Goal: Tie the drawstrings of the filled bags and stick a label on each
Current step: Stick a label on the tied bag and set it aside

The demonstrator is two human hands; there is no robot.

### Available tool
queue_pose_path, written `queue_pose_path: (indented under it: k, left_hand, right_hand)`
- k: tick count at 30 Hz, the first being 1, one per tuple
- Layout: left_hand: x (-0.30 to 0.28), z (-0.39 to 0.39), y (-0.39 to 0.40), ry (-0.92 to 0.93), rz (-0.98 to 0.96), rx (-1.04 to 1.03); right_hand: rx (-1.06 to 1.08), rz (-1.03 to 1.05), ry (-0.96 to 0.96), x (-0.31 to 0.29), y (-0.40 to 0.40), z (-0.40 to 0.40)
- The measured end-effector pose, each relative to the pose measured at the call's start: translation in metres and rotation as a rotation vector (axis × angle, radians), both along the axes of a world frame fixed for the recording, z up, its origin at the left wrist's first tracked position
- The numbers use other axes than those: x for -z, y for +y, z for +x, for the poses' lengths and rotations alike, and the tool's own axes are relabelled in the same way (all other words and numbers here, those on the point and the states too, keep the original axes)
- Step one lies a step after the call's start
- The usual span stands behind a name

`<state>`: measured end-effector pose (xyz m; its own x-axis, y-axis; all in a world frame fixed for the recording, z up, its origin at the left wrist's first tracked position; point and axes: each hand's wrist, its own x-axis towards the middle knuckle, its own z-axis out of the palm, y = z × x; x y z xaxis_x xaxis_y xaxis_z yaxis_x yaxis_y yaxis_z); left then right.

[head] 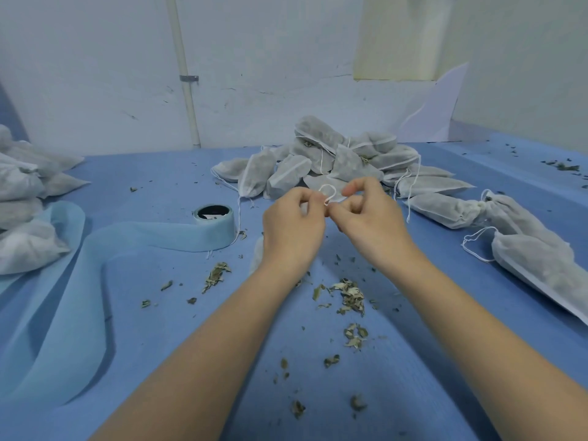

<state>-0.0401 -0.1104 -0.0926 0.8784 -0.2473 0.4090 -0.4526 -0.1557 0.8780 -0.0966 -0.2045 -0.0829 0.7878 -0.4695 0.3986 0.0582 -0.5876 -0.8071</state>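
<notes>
here both hands, left hand (291, 222) and right hand (370, 219), pinch the drawstring (327, 194) loop, bag pile (321, 160) just beyond.

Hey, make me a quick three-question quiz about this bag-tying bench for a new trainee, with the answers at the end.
1. True or false: both hands are working the white drawstring.
2. The roll of blue label tape lies on which side of the left hand? A) its left B) its right C) right under it
3. Fill in: the loose bits scattered on the blue table are dried ____.

Key
1. True: the left hand and the right hand each pinch the drawstring, which forms a small loop between them.
2. A.
3. Leaves.
</notes>
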Motion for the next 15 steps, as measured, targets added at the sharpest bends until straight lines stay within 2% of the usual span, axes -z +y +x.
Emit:
queue_pose_path:
  k: [3, 7, 9, 12, 13, 15]
  left_hand:
    - [0.0, 0.004, 0.001, 0.049, -0.045, 0.037]
    - [0.001, 0.007, 0.002, 0.101, -0.113, 0.127]
    - [0.001, 0.006, 0.004, 0.116, -0.13, 0.186]
    - [-0.001, 0.003, 0.008, 0.101, -0.108, 0.274]
    - [-0.001, 0.001, 0.008, 0.046, -0.068, 0.279]
    - [0.002, -0.001, 0.007, -0.196, 0.107, 0.211]
  right_hand:
    - [-0.032, 0.148, 0.023, 0.001, -0.005, 0.001]
    - [-0.252, 0.429, 0.104, 0.0, -0.017, -0.001]
    - [-0.288, 0.415, 0.119, 0.0, -0.021, -0.002]
    - [-0.284, 0.285, 0.162, -0.003, -0.027, -0.008]
    - [-0.278, 0.257, 0.173, -0.005, -0.03, -0.01]
    - [-0.258, 0.234, 0.202, -0.007, -0.034, -0.012]
